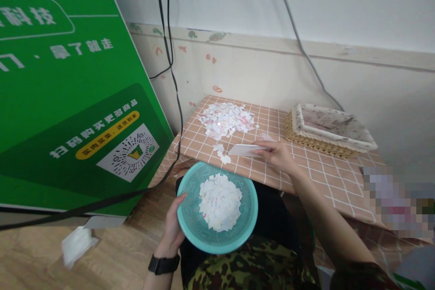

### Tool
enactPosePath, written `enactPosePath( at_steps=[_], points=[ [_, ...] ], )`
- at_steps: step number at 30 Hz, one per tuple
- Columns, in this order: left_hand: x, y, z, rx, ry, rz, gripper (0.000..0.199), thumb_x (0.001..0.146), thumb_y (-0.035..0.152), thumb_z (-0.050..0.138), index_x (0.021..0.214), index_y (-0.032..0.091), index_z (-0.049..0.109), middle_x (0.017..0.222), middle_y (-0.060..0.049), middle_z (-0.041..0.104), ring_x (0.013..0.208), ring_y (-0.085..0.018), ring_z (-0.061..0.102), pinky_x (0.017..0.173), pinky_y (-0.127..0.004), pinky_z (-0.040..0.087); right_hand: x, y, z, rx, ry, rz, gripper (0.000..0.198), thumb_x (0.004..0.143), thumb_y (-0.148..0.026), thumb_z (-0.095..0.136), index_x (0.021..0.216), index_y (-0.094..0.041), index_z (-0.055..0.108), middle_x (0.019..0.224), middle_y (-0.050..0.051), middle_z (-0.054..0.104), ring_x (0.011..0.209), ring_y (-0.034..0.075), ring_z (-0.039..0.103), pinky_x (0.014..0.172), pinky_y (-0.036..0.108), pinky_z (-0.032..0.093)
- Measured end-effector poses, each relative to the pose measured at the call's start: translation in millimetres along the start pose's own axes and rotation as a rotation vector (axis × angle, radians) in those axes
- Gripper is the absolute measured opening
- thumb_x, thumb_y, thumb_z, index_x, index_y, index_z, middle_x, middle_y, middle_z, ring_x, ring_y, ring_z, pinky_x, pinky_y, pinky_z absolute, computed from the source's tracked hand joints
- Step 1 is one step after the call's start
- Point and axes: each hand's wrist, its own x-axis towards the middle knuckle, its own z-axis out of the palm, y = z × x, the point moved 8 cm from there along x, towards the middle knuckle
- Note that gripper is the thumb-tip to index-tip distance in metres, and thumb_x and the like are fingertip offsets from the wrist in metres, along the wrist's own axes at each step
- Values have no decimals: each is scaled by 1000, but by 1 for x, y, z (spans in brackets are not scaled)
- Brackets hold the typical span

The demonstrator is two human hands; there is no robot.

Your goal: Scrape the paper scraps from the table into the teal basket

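Note:
My left hand [175, 222] grips the left rim of a teal plastic strainer basket [249, 208], which is just below the table's front edge. A mound of small white paper scraps [220, 201] lies in the basket, with a few pink bits among them. Over the tabletop, my right hand [277, 154] pinches a flat white card [245, 149] whose free end points left. Beside the card's tip are a few loose scraps [222, 154] near the edge. A larger pile of white and pinkish paper scraps [227, 120] spreads farther back on the table.
A checked brown cloth covers the table [312, 170]. At the back right stands a cloth-lined wicker basket [319, 145]. A green printed panel [84, 99] rises at left, with a black strap [178, 113] hanging beside it. A clear plastic bag [79, 244] lies on the floor.

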Motion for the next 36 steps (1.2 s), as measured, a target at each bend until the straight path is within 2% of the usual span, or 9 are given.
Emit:
enactPosePath(
  at_steps=[6,11,13,17,19,22,26,30,36],
  points=[
    [1,-1,-2,6,1,5,17,71,22,64,82,11,70,75,-8,73,67,-23,67,70,-36,53,-10,-5,0,-21,-37,-18,23,81,-33,59,99,-26,70,99,3,70,81,21,66,73,35,53],
    [2,-3,-2,10,-12,-2,18,72,24,64,83,11,70,75,-8,74,66,-22,67,71,-36,53,-9,-22,-11,-125,27,-86,23,82,-28,58,102,-26,69,98,3,70,85,21,66,77,35,52],
    [2,-4,0,12,-24,-5,18,72,23,64,84,11,70,77,-8,74,67,-22,67,71,-36,53,-11,-29,-7,-120,43,-101,23,83,-28,57,103,-26,68,99,2,70,85,20,66,77,35,53],
    [1,-4,4,21,-44,-21,21,74,25,63,87,10,70,79,-9,74,71,-24,67,72,-36,53,-17,-35,10,-78,-28,-119,25,85,-27,54,106,-27,67,104,2,69,88,19,65,79,35,53],
    [0,-3,4,22,-39,-11,21,73,24,63,86,10,70,79,-9,74,71,-24,67,73,-37,53,-18,-32,11,-97,-31,-116,25,85,-27,54,107,-27,66,103,2,69,86,19,66,77,35,53],
    [0,-2,3,16,-35,1,19,72,24,64,85,11,70,79,-9,74,71,-24,67,74,-38,53,-16,-23,-1,-157,44,-86,25,83,-29,55,105,-27,67,98,2,70,83,20,66,75,36,53],
    [2,-2,1,14,-27,3,18,72,24,65,82,11,70,75,-8,73,67,-23,67,72,-37,53,-12,-15,-16,-180,125,-48,28,82,-31,57,108,-26,66,104,4,68,93,23,64,81,38,50],
    [2,1,3,9,-28,14,17,71,24,65,81,10,70,74,-8,73,66,-22,67,71,-35,53,-9,-10,-16,-178,139,-4,31,82,-34,57,110,-26,64,109,5,66,99,24,61,86,40,47],
    [1,1,4,13,-29,6,18,71,23,65,82,10,70,74,-9,73,67,-24,67,71,-37,53,-5,7,-17,-105,143,69,35,76,-38,62,107,-22,66,105,7,67,93,26,62,81,42,49]
  ],
)
